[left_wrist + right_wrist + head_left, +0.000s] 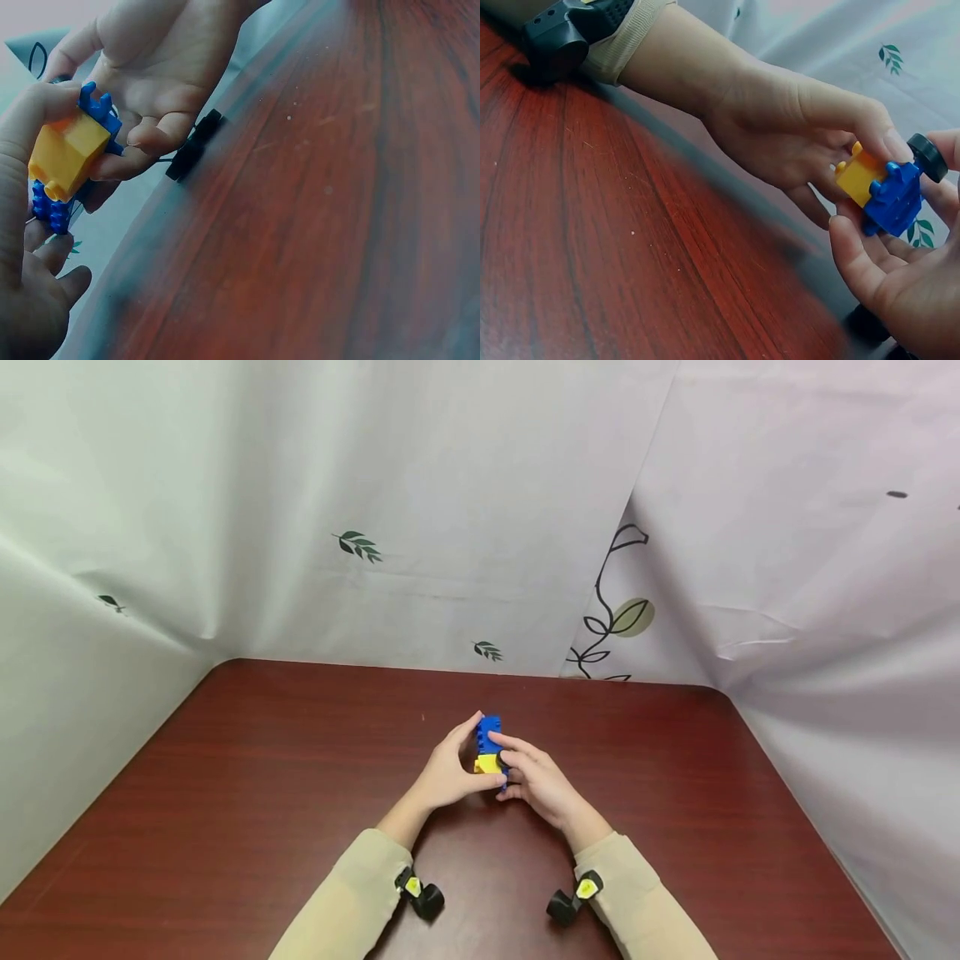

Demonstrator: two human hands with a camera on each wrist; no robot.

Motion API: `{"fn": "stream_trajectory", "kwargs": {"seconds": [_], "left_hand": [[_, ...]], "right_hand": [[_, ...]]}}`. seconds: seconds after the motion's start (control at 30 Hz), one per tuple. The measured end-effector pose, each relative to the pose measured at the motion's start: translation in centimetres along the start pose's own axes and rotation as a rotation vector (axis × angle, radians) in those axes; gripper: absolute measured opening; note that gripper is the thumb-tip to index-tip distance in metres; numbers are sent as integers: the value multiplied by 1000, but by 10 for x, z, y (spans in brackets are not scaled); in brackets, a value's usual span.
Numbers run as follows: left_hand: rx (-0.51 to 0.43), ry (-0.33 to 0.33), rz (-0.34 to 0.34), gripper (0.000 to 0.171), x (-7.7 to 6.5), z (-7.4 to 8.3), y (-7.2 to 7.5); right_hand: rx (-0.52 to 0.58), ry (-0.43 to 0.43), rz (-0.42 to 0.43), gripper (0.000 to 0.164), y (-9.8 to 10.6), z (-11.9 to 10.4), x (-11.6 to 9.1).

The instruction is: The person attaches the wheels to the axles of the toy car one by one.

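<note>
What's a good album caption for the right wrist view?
Left fingers and right fingers around a yellow block, blue piece and black wheel, above a reddish table.

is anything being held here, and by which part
A toy of blue and yellow blocks: the left hand holds it by the yellow block and far blue end, the right hand by the black wheel.

Dark red bench with streaked grain

The bench (225,810) has a reddish-brown wood-grain top, its dark streaks plain in both wrist views. Its far corners are rounded, and its near part has a soft sheen. Small pale specks (289,118) dot the surface; whether they are crumbs or marks cannot be told. A few fine, light scratches (592,144) show too.
</note>
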State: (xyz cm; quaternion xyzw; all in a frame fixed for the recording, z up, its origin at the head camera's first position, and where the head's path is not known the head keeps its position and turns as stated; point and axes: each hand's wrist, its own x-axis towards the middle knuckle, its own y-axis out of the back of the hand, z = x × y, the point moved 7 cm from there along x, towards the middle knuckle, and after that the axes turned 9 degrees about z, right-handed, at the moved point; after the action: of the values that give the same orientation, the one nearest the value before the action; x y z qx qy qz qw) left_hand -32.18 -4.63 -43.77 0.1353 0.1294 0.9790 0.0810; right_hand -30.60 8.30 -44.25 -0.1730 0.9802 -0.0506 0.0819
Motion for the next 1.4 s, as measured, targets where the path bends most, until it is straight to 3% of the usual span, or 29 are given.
{"fn": "stream_trajectory", "kwargs": {"seconds": [0.3,0.63,1.4], "left_hand": [[87,-30,61,96,0,0,5],[158,-56,75,99,1,1,6],[196,-53,98,100,-1,2,7]], "right_hand": [[30,6,9,52,0,-1,-1],[56,24,5,51,-1,-1,-1],[53,40,-3,53,0,-1,-3]]}}
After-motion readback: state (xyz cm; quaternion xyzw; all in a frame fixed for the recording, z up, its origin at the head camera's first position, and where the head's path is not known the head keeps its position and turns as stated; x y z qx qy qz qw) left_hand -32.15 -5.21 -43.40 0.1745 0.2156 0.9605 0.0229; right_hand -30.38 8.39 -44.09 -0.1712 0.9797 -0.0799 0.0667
